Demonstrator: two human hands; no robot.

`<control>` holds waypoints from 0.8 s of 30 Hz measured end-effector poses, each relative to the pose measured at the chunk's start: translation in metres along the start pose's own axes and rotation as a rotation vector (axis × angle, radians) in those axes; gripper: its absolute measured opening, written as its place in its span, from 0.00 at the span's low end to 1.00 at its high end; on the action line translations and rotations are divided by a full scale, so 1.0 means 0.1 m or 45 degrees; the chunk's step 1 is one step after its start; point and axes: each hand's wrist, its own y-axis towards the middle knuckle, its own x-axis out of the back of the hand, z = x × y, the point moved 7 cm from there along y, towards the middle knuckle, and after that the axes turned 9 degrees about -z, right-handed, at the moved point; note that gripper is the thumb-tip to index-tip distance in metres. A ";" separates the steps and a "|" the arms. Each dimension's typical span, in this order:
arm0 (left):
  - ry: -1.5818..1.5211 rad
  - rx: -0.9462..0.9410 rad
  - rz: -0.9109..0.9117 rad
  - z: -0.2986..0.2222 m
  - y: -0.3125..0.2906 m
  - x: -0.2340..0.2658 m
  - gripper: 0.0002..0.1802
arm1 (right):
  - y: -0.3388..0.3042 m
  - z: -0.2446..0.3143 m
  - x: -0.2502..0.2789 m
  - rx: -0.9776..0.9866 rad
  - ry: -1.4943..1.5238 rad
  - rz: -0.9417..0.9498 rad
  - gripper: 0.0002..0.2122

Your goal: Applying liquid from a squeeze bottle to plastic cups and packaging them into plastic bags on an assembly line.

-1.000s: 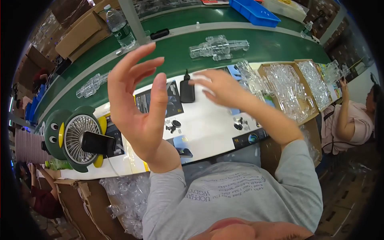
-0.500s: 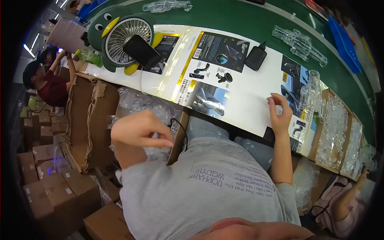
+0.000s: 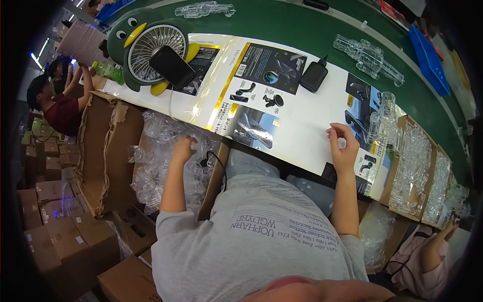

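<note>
Low on the person's left, the left hand [image 3: 184, 147] curls its fingers over an open cardboard carton [image 3: 214, 183] filled with jumbled clear plastic parts [image 3: 156, 168]; I can't tell whether it grips one. Above the printed white sheet [image 3: 307, 113] on the worktable, the right hand [image 3: 344, 147] bends its fingers toward the thumb, fingertips close together; whether something small sits between them, I can't tell.

Just right of that hand lies a clear plastic assembly [image 3: 382, 118]. Beyond it, a divided cardboard tray [image 3: 392, 176] holds more clear pieces [image 3: 412, 166] in both compartments. Below the table's right end is a crumpled translucent bag [image 3: 375, 234].

Farther up the sheet rests a black narrow-tipped bottle [image 3: 314, 75]; at the left, a black phone [image 3: 172, 67] leans against a penguin-shaped fan [image 3: 151, 53]. Another clear assembly [image 3: 369, 56] lies on the green surface [image 3: 282, 30], near a blue plastic bin [image 3: 427, 60].
</note>
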 end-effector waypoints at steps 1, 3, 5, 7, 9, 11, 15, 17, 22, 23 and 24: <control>0.003 -0.003 0.001 0.01 -0.02 -0.04 0.14 | 0.00 -0.01 0.01 -0.010 0.006 -0.006 0.06; 0.308 0.029 0.126 0.07 -0.10 -0.12 0.16 | -0.01 -0.02 0.01 -0.015 0.010 0.010 0.05; 0.279 0.119 0.150 0.20 -0.20 0.02 0.16 | -0.01 -0.02 0.00 -0.018 0.019 0.033 0.05; 0.249 0.213 0.167 0.20 -0.25 0.32 0.15 | -0.03 -0.04 0.03 -0.035 0.030 0.030 0.05; 0.092 0.305 0.049 0.10 -0.27 0.86 0.14 | -0.04 -0.02 0.07 -0.011 0.019 0.025 0.05; -0.060 0.270 -0.159 -0.08 -0.33 1.41 0.13 | -0.05 0.02 0.04 0.019 0.027 0.023 0.05; -0.655 0.198 -0.492 -0.79 -0.22 2.22 0.12 | -0.04 0.18 0.09 0.044 -0.037 0.003 0.08; -0.810 0.030 -0.595 -1.16 -0.21 2.26 0.12 | -0.08 0.51 -0.09 0.099 0.180 0.268 0.17; -1.581 -0.594 -0.481 -2.51 0.19 2.01 0.12 | -0.30 1.05 -0.36 0.147 0.374 0.785 0.34; -1.672 -0.629 -0.478 -2.80 0.27 1.93 0.12 | -0.38 0.97 -0.40 0.042 0.425 0.846 0.35; -1.560 -0.720 -0.556 -2.99 0.30 1.95 0.13 | -0.42 0.85 -0.38 -0.179 0.482 0.849 0.34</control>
